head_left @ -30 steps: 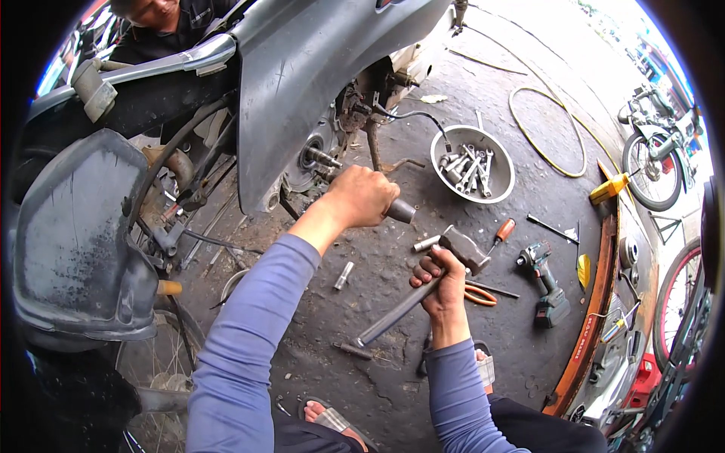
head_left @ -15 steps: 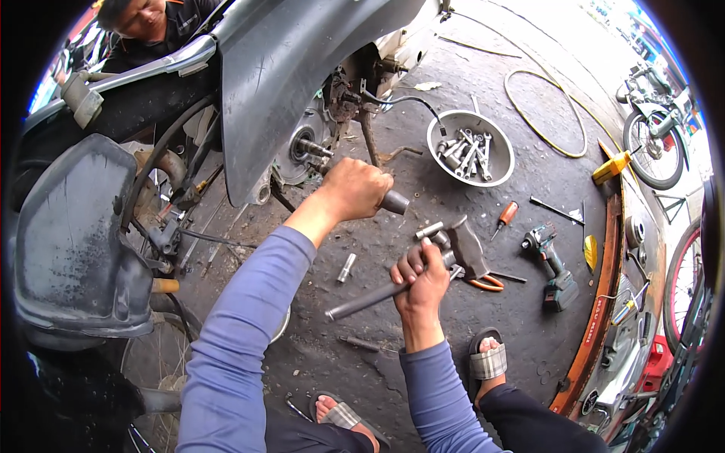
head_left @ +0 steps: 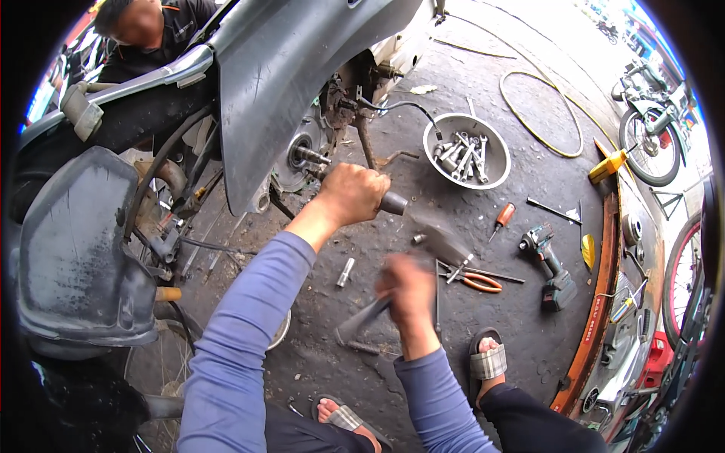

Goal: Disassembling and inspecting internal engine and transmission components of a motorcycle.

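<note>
Left hand (head_left: 351, 195) — clenched round dark metal bar (head_left: 394, 203) | right hand (head_left: 408, 291) — grasping blurred hammer (head_left: 448, 243)

In front of you, the dark, gritty floor (head_left: 521, 332) is carrying scattered tools. A round metal bowl (head_left: 499, 155) is sitting toward the far side, and a yellowish hose (head_left: 559, 154) is looping beyond it to your right. Nearer you, a short silver cylinder (head_left: 345, 272) is lying alone; farther right, orange-handled pliers (head_left: 481, 282), a screwdriver (head_left: 505, 215) and a cordless driver (head_left: 557, 293) are lying apart. A yellow leaf (head_left: 587, 253) is resting near the driver, and your sandals (head_left: 488, 364) are pressing down closest.
</note>
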`<state>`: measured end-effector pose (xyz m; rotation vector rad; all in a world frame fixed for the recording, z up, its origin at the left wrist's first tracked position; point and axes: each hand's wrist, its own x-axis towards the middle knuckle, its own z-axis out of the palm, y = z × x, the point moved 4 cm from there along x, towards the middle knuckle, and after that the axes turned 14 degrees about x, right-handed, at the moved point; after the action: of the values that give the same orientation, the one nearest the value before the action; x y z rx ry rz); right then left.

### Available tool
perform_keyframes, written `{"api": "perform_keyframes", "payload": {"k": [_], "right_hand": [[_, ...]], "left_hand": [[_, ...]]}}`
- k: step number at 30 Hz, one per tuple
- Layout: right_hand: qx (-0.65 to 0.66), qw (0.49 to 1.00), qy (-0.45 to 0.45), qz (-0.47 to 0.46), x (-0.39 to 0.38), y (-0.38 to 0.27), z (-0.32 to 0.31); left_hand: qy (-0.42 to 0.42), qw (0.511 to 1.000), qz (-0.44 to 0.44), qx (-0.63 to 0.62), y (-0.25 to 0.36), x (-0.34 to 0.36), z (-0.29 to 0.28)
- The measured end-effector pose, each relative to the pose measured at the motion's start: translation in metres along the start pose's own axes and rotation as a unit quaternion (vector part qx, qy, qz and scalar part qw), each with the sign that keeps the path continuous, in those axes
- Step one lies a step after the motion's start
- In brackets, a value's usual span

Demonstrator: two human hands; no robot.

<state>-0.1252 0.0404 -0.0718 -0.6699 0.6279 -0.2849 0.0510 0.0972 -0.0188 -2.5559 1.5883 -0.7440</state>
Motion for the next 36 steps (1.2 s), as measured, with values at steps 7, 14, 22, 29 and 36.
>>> {"api": "perform_keyframes", "payload": {"k": [7,14,22,29,36], "right_hand": [[0.122,0.989,0.016,0.086,-0.011,0.025,-0.002],[0.184,0.973,-0.107,0.089,0.074,-0.019,0.037],[0.147,0.977,-0.138,0.068,0.071,-0.032,0.045],[0.228,0.973,-0.03,-0.035,0.035,-0.02,0.026],[0.145,0.989,-0.002,-0.012,0.006,-0.043,-0.011]], "left_hand": [[0.061,0.998,-0.027,0.02,-0.005,-0.016,-0.006],[0.026,0.999,-0.037,-0.007,-0.004,-0.008,-0.01],[-0.231,0.972,-0.023,-0.042,-0.01,0.02,-0.024],[-0.235,0.972,0.011,-0.003,-0.004,0.018,-0.021],[-0.205,0.979,0.012,-0.01,-0.005,0.009,-0.014]]}}
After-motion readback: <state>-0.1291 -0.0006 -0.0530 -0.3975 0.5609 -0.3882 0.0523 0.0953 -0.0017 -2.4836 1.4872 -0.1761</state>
